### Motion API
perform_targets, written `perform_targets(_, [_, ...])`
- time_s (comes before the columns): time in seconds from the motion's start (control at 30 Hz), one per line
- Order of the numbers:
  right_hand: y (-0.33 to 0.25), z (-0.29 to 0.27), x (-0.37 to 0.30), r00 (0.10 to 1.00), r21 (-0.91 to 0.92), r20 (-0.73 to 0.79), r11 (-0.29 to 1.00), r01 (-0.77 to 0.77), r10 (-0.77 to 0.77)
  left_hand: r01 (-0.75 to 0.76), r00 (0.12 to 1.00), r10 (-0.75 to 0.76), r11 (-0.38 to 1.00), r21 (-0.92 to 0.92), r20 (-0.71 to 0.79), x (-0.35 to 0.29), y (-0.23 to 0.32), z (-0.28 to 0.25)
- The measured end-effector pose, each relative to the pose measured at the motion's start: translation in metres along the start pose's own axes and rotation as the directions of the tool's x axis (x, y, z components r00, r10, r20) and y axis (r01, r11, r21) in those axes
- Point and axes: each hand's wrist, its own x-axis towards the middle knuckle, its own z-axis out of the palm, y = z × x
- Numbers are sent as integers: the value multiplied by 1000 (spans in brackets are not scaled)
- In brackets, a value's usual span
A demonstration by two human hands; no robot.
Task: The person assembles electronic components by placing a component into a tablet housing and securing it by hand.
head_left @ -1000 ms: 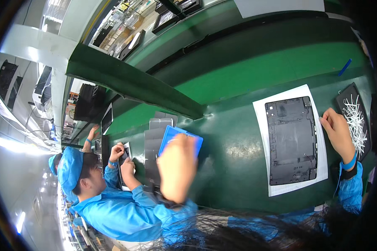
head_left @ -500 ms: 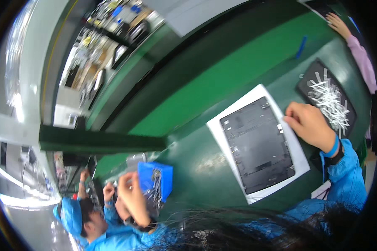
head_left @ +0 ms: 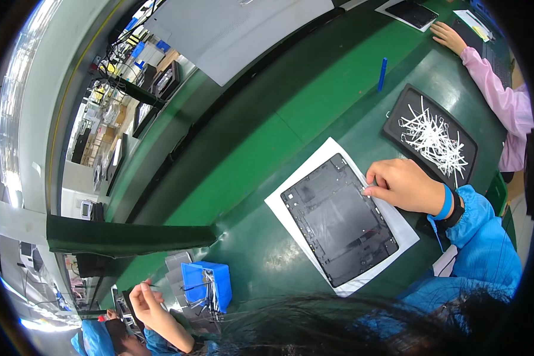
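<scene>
A black tablet-sized housing (head_left: 342,221), its inner side up with small parts along the rims, lies on a white sheet (head_left: 407,232) on the green table. My right hand (head_left: 408,186) is closed at the housing's right edge, thumb and forefinger pinched by a small white piece; what they grip is too small to make out. Off to the lower left, my left hand (head_left: 154,310) is raised with its fingers pinched together; a thin dark tip shows at them, its kind unclear. Beside that hand stands a blue bin (head_left: 222,283) with thin metallic and dark pieces inside.
A black tray (head_left: 402,116) heaped with white strips (head_left: 436,142) sits beyond my right hand. A blue pen-like stick (head_left: 382,75) lies farther back. A co-worker's pink sleeve (head_left: 486,83) reaches in at upper right; another person in a blue cap (head_left: 95,337) is at lower left. A dark green bar (head_left: 130,234) crosses the left.
The view has shifted. My right hand has come from beside the white sheet onto the housing's edge. My left hand has moved left and down in the picture, away from the blue bin.
</scene>
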Motion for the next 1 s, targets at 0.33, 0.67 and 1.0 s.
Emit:
perform_targets(0.33, [5,4,1,998,-3,-37,999,51,-51,402,856,-456,884,240,244,34,-55,-32])
perform_targets(0.67, [2,3,-1,999,47,-28,998,36,-35,-4,989,-31,973,231,147,-2,-10,1])
perform_targets(1.0, [-15,-7,0,999,-72,16,996,-45,46,-55,919,211,905,-422,332,-81,118,76])
